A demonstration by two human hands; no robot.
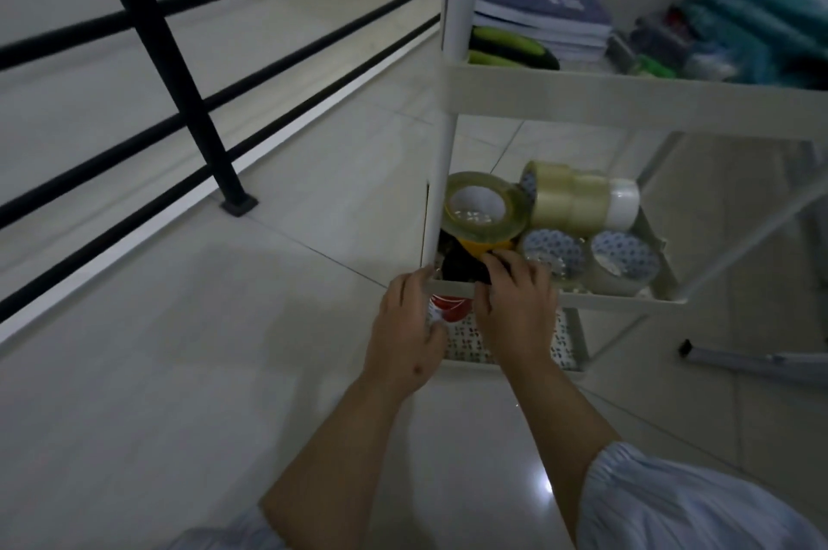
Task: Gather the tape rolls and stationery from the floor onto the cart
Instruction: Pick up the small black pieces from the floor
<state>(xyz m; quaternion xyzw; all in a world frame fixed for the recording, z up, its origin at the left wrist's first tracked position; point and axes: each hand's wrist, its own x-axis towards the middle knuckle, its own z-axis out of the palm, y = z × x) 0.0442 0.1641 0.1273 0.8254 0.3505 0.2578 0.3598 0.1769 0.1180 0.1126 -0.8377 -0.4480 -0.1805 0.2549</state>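
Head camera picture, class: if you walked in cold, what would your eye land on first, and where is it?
First, the clear tape rolls heaped on the white cart's middle shelf, one big roll tilted up at its left end. Next, the two hands at that shelf's front edge: the left hand on the corner, the right hand reaching over the rim onto something dark. To the left, a black railing crosses the pale tiled floor.

Cart [582, 99]: white. Above the right hand [515, 303], clear yellowish tape rolls [571, 200]; beside it, rolls with blue-printed white cores [620, 256]. Between both hands, a red roll [450, 307]. Far left, black railing [170, 70].
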